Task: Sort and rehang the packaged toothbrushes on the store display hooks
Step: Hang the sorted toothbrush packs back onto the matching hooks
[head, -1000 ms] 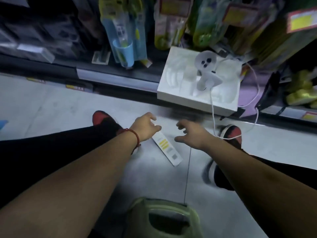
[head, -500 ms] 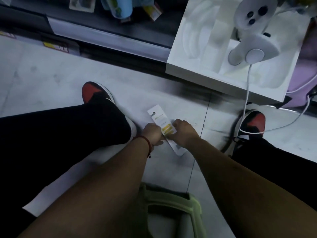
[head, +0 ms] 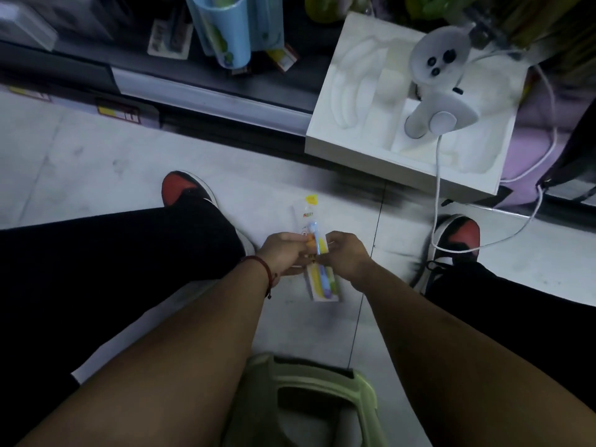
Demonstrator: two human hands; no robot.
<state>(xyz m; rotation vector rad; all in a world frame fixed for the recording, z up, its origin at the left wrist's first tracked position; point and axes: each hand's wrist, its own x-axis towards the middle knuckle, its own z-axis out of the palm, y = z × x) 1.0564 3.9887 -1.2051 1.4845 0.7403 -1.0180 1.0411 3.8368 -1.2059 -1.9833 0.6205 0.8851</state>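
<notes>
Nearest, the green stool (head: 309, 398) sits this side of the toothbrush pack (head: 317, 240). Both hands have closed in on the pack. The left hand (head: 283, 253) pinches its left edge and the right hand (head: 346, 256) its right edge. It's held face up over the floor (head: 96, 162), likely to read the front before sorting. Beyond the pack to the right is the white box (head: 403, 175). Beyond it to the left is the shelf of hanging packs (head: 222, 30). 0.5 s ago the pack showed its printed back, down low under both hands. Now it's flipped, with the brush showing.
</notes>
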